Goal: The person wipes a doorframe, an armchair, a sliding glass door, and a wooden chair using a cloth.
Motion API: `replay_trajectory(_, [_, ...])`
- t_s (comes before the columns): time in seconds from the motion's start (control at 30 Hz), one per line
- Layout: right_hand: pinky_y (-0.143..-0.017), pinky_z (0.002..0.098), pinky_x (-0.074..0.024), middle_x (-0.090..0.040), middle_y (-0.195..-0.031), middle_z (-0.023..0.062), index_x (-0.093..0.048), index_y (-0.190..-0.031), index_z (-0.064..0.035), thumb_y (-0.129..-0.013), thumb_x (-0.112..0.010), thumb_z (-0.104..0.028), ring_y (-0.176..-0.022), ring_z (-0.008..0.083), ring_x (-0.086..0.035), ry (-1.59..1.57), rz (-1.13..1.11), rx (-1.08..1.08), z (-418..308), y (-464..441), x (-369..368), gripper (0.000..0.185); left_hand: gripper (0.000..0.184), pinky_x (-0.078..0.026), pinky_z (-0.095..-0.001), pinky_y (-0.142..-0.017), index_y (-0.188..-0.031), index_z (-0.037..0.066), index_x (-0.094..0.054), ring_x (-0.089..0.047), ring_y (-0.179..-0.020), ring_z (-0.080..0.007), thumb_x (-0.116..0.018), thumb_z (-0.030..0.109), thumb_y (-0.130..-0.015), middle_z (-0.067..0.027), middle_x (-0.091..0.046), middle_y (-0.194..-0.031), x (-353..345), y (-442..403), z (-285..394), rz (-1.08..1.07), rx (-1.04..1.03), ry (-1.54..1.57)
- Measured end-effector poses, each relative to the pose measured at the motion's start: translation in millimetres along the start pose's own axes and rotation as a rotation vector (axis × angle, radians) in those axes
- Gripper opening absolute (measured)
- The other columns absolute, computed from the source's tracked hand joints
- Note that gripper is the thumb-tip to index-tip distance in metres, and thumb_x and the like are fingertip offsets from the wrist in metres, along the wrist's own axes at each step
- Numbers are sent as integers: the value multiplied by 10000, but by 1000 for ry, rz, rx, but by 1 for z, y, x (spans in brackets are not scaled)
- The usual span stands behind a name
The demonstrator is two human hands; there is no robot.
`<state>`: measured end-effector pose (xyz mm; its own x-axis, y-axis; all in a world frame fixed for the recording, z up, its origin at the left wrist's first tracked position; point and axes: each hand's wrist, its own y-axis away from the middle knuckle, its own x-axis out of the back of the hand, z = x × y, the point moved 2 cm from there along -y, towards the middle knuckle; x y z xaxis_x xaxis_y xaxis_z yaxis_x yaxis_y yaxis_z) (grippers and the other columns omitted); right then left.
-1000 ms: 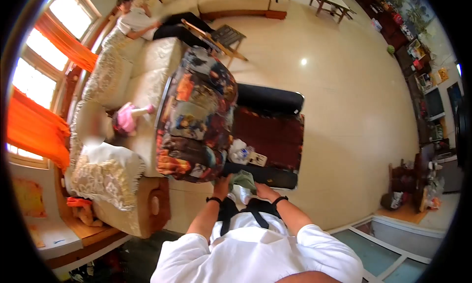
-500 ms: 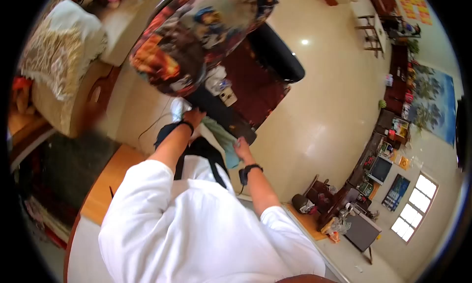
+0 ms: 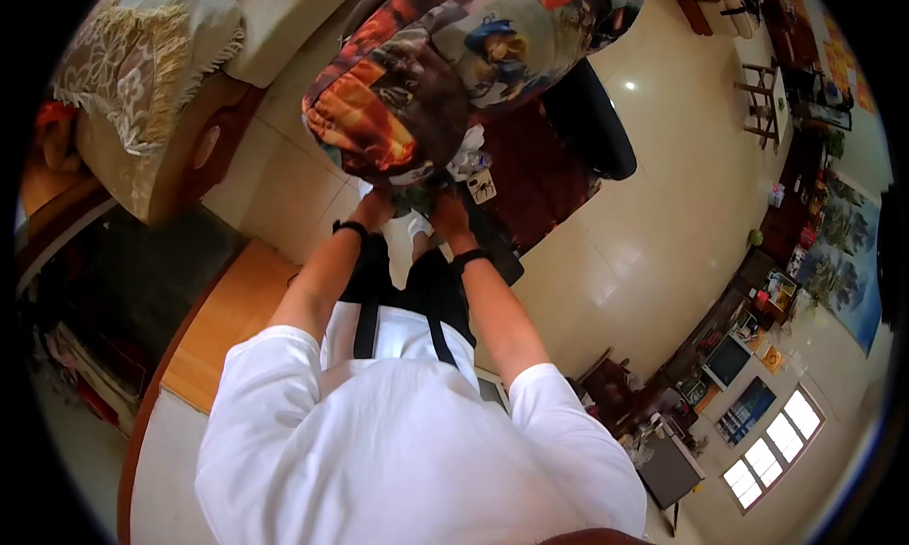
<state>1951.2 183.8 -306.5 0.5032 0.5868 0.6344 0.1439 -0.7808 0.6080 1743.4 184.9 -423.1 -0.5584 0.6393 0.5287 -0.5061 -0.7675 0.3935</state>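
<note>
My left hand [image 3: 376, 207] is at the near end of the patterned cushioned seat [image 3: 492, 57], on the left side of a green cloth [image 3: 411, 200]. On the cloth's other side is my right hand [image 3: 449, 211], beside the dark armrest [image 3: 494, 247]. The fingers of both hands look curled at the cloth, which is bunched between them and partly in shadow. A white crumpled bag [image 3: 468, 157] and a pale box-like item [image 3: 482, 186] lie on the dark red seat [image 3: 540, 180] just beyond my right hand.
A sofa with a lace cover [image 3: 142, 71] stands at the upper left. A wooden ledge [image 3: 232, 318] runs along my left side. The black bolster [image 3: 592, 119] lies across the red seat. Tiled floor [image 3: 606, 261] stretches right toward cabinets and a grey box-like stand [image 3: 670, 469].
My hands have moved closer together and up toward the patterned seat. The cloth, hanging long between them half a second ago, is now bunched. The view has turned and shifted.
</note>
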Motion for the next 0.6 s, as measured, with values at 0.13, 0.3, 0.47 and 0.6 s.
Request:
replay_trajectory(0.13, [-854,526,-519,-445,-1327,230,-422,-1433,-209,-839,-592,-39,-1170,452,-505,115,90,-24,25,25,-5,640,544,-486,-464,-914,-1357,58,-469,-571,-1107,-409,-598,144,-835,-268,-560,-1260,30,10,81,99,249,29])
replay_trajectory(0.3, [-833,496,-528,-488,-1258,278,-196,-1537,-253,-839,-544,-26,-1025,467,-598,104,-109,-171,59,80,5,812,590,-486,-510,-831,-1412,117,-404,-621,-961,-406,-535,45,-842,-273,-561,-1246,-12,29,110,140,208,-166])
replay_trajectory(0.47, [-838,507,-525,-506,-1279,257,-158,-1537,-342,-855,-506,2,-1037,442,-616,191,-151,-238,147,169,-17,839,513,-514,-476,-869,-1366,196,-465,-598,-1086,-414,-586,204,-867,-228,-558,-1280,-70,29,170,-196,-15,-5])
replay_trajectory(0.6, [-837,518,-520,-515,-1271,270,-204,-1524,-292,-860,-502,-15,-1025,436,-617,268,-348,-326,189,186,-9,778,438,-507,-464,-908,-1326,224,-531,-576,-1126,-423,-495,132,-900,-242,-541,-1285,-102,1,196,-228,-150,-295])
